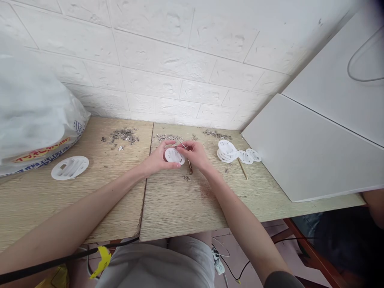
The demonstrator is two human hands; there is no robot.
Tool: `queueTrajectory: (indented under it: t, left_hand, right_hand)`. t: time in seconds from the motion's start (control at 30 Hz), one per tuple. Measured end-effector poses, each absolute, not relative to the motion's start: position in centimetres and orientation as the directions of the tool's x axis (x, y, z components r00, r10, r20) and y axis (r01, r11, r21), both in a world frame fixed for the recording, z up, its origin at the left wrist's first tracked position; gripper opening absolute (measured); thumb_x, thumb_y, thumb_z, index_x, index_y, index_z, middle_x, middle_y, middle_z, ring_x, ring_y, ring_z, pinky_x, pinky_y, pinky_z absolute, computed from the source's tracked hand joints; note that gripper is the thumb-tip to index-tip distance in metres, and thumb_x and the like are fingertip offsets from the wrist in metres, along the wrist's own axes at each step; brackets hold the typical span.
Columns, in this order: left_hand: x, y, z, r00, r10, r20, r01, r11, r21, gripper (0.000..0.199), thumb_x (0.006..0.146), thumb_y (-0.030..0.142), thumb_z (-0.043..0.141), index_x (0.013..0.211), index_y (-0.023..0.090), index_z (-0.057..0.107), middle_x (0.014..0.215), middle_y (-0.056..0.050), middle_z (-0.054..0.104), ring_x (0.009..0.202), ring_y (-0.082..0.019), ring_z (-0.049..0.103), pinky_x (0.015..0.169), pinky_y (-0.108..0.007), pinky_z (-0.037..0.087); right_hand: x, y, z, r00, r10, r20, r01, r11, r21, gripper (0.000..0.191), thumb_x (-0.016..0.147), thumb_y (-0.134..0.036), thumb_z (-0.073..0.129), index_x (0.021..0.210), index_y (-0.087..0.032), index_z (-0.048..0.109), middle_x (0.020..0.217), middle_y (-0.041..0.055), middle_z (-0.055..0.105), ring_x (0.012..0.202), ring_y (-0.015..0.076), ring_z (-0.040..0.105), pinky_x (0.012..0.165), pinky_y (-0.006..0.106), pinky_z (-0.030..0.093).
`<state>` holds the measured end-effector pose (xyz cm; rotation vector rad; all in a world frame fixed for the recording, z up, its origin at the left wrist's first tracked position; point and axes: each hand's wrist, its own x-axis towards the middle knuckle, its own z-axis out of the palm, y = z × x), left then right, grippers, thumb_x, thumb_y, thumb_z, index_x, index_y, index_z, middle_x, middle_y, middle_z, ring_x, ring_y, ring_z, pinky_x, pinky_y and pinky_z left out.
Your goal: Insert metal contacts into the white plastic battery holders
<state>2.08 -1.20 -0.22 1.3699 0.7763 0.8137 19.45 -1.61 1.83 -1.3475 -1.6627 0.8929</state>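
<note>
Your left hand point(157, 160): thumb and fingers pinching one round white plastic piece point(175, 157) by its rim. Your right hand point(194, 154): fingers pinching one slim metal tool point(182, 144) near that piece; exact kind too small to tell. Right of your right hand, on the bench point(177, 208): stacked white discs point(227, 149); one thin stick point(243, 169).
</note>
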Motion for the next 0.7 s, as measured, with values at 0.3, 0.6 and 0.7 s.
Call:
queueTrajectory:
  t: [0.3, 0.6, 0.7]
  left_hand:
    - [2.2, -1.3, 0.0, 0.549, 0.835, 0.017, -0.017, -0.009, 1.0, 0.096, 0.058, 0.027, 0.084, 0.135, 0.021, 0.028, 0.101, -0.005, 0.062, 0.088, -0.02, 0.063, 0.079, -0.036, 0.051]
    - [2.3, -1.4, -0.3, 0.505, 0.862, 0.044, 0.095, -0.107, 0.99, 0.093, 0.064, 0.03, 0.079, 0.139, 0.021, 0.024, 0.121, -0.01, 0.059, 0.102, -0.024, 0.061, 0.09, -0.042, 0.05]
    - [2.5, -1.5, -0.5, 0.547, 0.823, 0.153, 0.182, -0.295, 0.938, 0.086, 0.067, 0.032, 0.076, 0.139, 0.019, 0.03, 0.128, -0.012, 0.055, 0.115, -0.03, 0.056, 0.098, -0.047, 0.046]
  right_hand:
    - [19.2, -1.7, 1.6, -0.177, 0.92, 0.351, 0.646, 0.377, -0.663, 0.011, 0.083, -0.021, 0.062, 0.084, -0.019, 0.073, 0.079, 0.0009, 0.061, 0.066, 0.0105, 0.052, 0.065, 0.025, 0.039]
    - [19.4, -2.4, 3.4, -0.092, 0.926, 0.367, 0.603, 0.345, -0.719, 0.016, 0.086, -0.026, 0.056, 0.082, -0.017, 0.068, 0.074, 0.0013, 0.065, 0.067, 0.0127, 0.052, 0.066, 0.026, 0.038]
    - [18.0, -2.0, 4.4, -0.109, 0.92, 0.377, 0.578, 0.367, -0.729, 0.014, 0.085, -0.025, 0.056, 0.082, -0.017, 0.067, 0.078, 0.0017, 0.067, 0.07, 0.013, 0.054, 0.067, 0.025, 0.038]
